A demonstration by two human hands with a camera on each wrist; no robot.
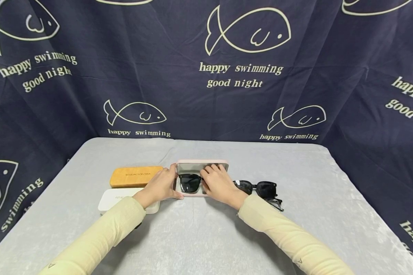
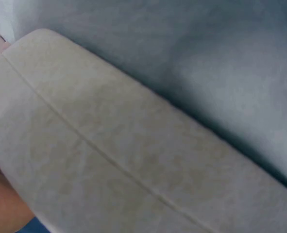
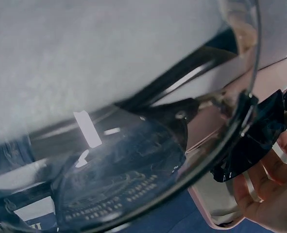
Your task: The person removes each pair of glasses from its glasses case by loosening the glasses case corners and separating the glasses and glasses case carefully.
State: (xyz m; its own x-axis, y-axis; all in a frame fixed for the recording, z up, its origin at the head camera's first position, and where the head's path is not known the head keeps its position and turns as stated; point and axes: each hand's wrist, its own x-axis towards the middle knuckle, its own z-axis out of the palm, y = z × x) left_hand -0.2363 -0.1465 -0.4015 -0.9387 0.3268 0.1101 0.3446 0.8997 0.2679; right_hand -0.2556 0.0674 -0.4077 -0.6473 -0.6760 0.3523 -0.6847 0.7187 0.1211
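Observation:
An opened pink glasses case (image 1: 202, 161) lies in the middle of the table, its lid raised at the back. At its left end my left hand (image 1: 161, 185) grips it, thumb at the front corner and fingers at the back. Dark sunglasses (image 1: 190, 183) are at the case, one lens facing up. My right hand (image 1: 217, 183) covers their right part, with fingertips reaching toward the lid. In the right wrist view, the fingers of that hand (image 3: 274, 194) hold the sunglasses (image 3: 252, 138) by a lens over the case.
Left of the pink case lie an orange case (image 1: 132, 177) and a white case (image 1: 106, 202), the latter partly under my left forearm. Black sunglasses (image 1: 265, 189) and clear-lensed glasses (image 1: 278, 206) lie to the right. A dark fish-print curtain (image 1: 206, 110) hangs behind the table.

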